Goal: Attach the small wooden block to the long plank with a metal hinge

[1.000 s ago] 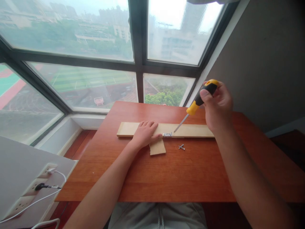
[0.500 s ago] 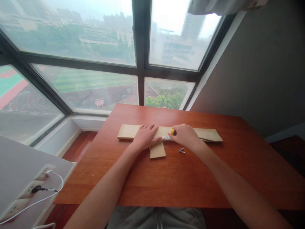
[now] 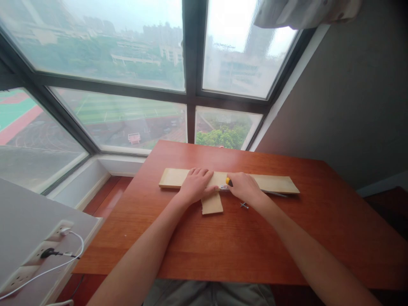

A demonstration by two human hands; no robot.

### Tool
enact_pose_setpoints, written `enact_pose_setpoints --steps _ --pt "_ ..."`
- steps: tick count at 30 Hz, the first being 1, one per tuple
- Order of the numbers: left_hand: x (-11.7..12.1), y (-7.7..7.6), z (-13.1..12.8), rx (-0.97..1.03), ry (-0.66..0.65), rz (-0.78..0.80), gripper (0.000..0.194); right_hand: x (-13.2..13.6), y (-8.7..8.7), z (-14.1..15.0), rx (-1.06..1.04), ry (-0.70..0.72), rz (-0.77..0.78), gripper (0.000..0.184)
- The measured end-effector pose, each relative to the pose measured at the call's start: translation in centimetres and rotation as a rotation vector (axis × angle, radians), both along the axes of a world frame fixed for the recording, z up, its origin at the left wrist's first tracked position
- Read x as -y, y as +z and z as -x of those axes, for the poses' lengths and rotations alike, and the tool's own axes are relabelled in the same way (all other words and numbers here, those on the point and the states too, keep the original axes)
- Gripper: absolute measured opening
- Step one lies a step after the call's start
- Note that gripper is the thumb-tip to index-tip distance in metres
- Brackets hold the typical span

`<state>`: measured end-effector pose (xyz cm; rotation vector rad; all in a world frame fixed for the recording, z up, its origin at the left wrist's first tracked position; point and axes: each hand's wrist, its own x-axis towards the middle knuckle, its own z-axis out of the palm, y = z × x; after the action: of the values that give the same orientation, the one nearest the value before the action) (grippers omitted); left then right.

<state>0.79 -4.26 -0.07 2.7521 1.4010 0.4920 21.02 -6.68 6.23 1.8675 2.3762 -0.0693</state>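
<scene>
A long pale wooden board (image 3: 274,182) lies across the table, with a short wooden piece (image 3: 212,204) meeting its near edge. My left hand (image 3: 196,185) is spread flat over the board, fingers together and thumb stretched along the join. Just right of that thumb is a small silver metal plate with holes (image 3: 224,187), which looks like a hinge. My right hand (image 3: 245,187) is closed around a yellow-and-black handled tool (image 3: 228,181), its rounded end by the plate. The rest of the handle is hidden. A thin metal rod (image 3: 274,193) shows right of my wrist.
A few screws (image 3: 244,205) lie crossed on the reddish wooden table (image 3: 223,246), close below my right hand. Large windows (image 3: 127,106) stand beyond the far edge. At left, a low wall carries sockets with a plugged-in white cable (image 3: 83,242).
The whole view has tilted slightly, so the table sits a little lower. My right hand and the tool have shifted slightly left and down; my left hand keeps its place on the board.
</scene>
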Motion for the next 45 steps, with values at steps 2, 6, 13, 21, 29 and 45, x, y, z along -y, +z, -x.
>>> enact_pose_setpoints --steps 2,6,13,21,29,45 --pt "0.0 0.0 0.0 0.0 -0.001 0.0 0.049 0.1 0.1 -0.1 -0.006 0.023 -0.002 0.016" --pt "0.0 0.0 0.0 0.003 -0.004 -0.008 0.05 0.2 0.3 -0.2 -0.011 0.078 -0.014 0.015" --pt "0.0 0.1 0.0 -0.004 -0.007 -0.012 0.052 -0.3 0.4 -0.5 -0.024 0.133 -0.025 0.014" --pt "0.0 0.4 -0.1 -0.014 -0.003 -0.009 0.052 -0.3 1.7 -1.6 -0.058 0.098 -0.076 0.005" --pt "-0.1 0.1 -0.1 -0.006 -0.006 -0.007 0.054 1.8 1.2 -5.7 -0.119 0.044 -0.043 0.017" --pt "-0.1 0.0 -0.1 -0.008 -0.005 -0.006 0.054 2.9 -2.9 -6.0 -0.127 -0.002 0.119 0.019"
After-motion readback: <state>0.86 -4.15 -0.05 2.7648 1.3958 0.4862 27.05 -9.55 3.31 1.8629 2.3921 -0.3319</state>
